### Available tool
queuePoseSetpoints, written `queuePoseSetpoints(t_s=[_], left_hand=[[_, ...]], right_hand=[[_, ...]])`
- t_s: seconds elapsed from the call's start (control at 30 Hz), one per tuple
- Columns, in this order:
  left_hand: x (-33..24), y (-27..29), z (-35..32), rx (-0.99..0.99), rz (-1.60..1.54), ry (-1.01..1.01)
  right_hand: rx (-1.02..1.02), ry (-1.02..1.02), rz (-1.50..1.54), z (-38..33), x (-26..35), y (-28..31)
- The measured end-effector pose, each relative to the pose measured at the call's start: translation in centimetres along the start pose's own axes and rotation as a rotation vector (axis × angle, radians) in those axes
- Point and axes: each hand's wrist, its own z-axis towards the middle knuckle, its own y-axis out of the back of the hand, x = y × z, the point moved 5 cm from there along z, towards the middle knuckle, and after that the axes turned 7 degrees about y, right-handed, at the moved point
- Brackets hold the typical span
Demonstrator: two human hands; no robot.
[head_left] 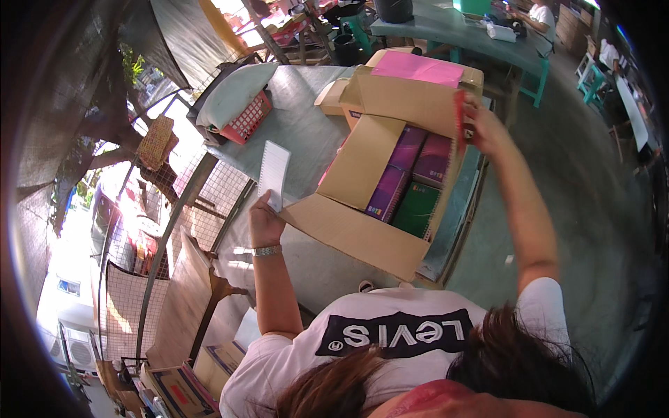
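Observation:
My left hand is closed on the lower end of a small white lined notepad, held upright to the left of an open cardboard box. Purple spiral notebooks and a green spiral notebook lie inside the box, partly covered by one of its flaps. At the box's far right corner, my right hand is closed around a narrow red object with a dark part. Its kind is hard to make out, as the fingers hide some of it.
The box stands on a grey table. Behind it is another carton with a pink sheet; a red basket with a pale sack stands at the far left. Wire mesh borders the left side. People sit farther back by a green table.

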Motion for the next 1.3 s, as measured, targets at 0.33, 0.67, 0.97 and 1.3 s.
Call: queuePoseSetpoints(t_s=[0.33, 0.67, 0.97, 1.3], left_hand=[[0.0, -7.2, 3.6, -0.01, -0.069, 0.014], [0.8, -10.1, 8.8, -0.26, -0.066, -0.137], [3.8, -2.6, -11.8, -0.02, 0.315, -0.302], [7.3, 3.7, -37.2, 0.059, 0.287, -0.243]], right_hand=[[-0.07, 0.555, -0.009, 4.4, -10.2, -7.5], [-0.085, 0.59, 0.052, -0.9, 4.9, -3.9], [0.332, 0.484, -0.495, -11.7, -3.9, -8.7], [0.873, 0.995, -0.59, -39.0, -2.9, -27.5]])
